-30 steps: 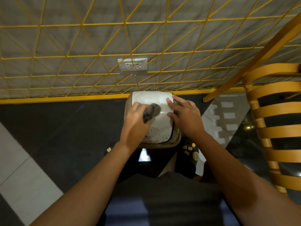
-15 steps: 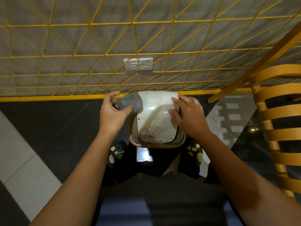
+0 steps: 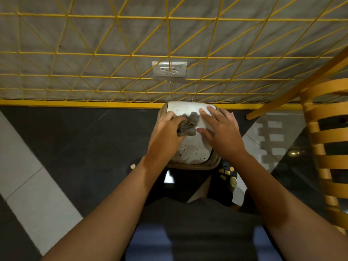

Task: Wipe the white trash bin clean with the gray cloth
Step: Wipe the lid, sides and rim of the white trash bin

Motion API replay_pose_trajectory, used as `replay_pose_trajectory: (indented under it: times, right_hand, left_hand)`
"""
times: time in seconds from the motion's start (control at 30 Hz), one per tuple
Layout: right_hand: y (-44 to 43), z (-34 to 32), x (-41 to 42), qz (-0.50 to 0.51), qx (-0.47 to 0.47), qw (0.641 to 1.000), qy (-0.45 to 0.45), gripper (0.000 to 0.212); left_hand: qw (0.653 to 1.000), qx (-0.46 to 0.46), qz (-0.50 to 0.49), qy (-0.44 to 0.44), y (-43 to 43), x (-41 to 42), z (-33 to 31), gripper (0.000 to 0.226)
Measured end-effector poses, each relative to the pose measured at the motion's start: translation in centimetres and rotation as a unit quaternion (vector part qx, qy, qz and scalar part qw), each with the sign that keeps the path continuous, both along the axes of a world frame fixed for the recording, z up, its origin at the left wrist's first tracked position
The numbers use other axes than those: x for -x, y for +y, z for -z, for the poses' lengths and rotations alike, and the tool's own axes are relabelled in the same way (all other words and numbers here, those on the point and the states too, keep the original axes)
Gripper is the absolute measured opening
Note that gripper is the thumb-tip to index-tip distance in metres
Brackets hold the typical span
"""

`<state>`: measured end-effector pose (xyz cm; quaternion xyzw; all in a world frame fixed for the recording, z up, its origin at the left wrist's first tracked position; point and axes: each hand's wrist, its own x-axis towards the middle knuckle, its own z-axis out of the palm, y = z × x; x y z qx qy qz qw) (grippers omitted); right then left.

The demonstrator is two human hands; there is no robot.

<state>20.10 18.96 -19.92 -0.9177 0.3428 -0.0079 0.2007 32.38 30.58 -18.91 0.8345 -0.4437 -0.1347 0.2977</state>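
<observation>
Lengthwise toward the wall [image 3: 94, 34] — white trash bin [image 3: 190, 147].

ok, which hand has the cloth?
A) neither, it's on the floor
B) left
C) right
B: the left hand grips the cloth on the bin, while the right hand rests flat on the lid beside it.

The left hand [image 3: 165, 131] presses the bunched gray cloth [image 3: 188, 125] on the white bin lid [image 3: 194, 149]; the right hand [image 3: 221, 131] rests flat.
</observation>
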Motion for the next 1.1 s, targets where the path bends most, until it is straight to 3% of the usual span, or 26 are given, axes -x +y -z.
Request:
replay_pose_trajectory:
  times: [0.1,0.23,0.43,0.67,0.87,1.1]
  right_hand:
    - [0.1,0.1,0.1,0.002,0.006,1.0,0.0,0.055]
    - [0.1,0.3,0.3,-0.004,0.021,1.0,0.004,0.055]
    - [0.1,0.5,0.2,0.002,0.01,1.0,0.001,0.056]
    - [0.1,0.8,0.3,-0.002,0.015,1.0,0.005,0.055]
    - [0.1,1.0,0.4,0.003,0.021,1.0,-0.008,0.055]
    - [0.0,1.0,0.4,0.001,0.027,1.0,0.0,0.055]
  left_hand:
    - [1.0,-0.006,-0.008,0.007,-0.2,-1.1,-0.4,0.026]
    - [0.99,-0.033,-0.134,0.024,-1.6,-4.0,-0.6,0.024]
    - [1.0,-0.019,-0.017,0.019,-2.0,-0.9,-0.4,0.027]
    - [0.98,-0.062,-0.189,0.02,-6.2,-3.6,0.5,0.03]
    - [0.997,-0.052,-0.056,-0.007,-7.0,-2.7,0.8,0.029]
    - [0.985,-0.068,-0.159,-0.01,-6.6,-4.7,0.5,0.028]
